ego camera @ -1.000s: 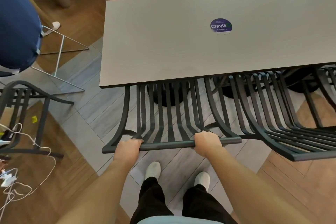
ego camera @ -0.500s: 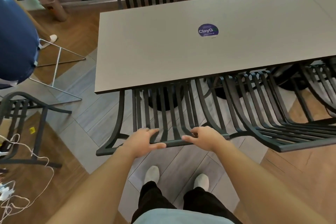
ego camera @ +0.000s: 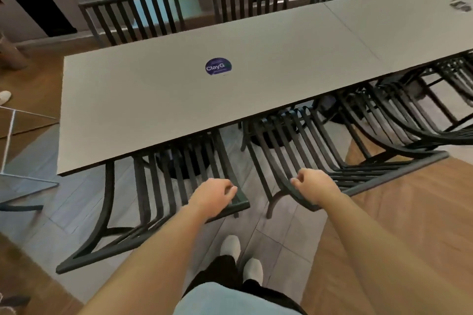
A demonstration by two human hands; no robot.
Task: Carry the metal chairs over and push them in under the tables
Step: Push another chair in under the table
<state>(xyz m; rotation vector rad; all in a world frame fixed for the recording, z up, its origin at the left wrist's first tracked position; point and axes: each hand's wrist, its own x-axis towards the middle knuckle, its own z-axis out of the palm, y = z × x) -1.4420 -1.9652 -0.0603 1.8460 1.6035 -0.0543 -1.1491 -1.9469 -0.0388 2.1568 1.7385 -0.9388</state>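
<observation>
Spanning wood-and-tile floor (ego camera: 399,215), two grey benches (ego camera: 158,100) abut; three chairs (ego camera: 153,202) tucked nearside, three opposite; both hands' (ego camera: 213,195) grips loosely curled, empty.

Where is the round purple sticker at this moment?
In the head view, the purple sticker lies flat on the grey table, near the middle of its top, straight beyond the left hand and the chair pushed under the near edge.

text: "ClayG" | on: round purple sticker (ego camera: 218,66) | surface: grey table (ego camera: 153,94)
</observation>
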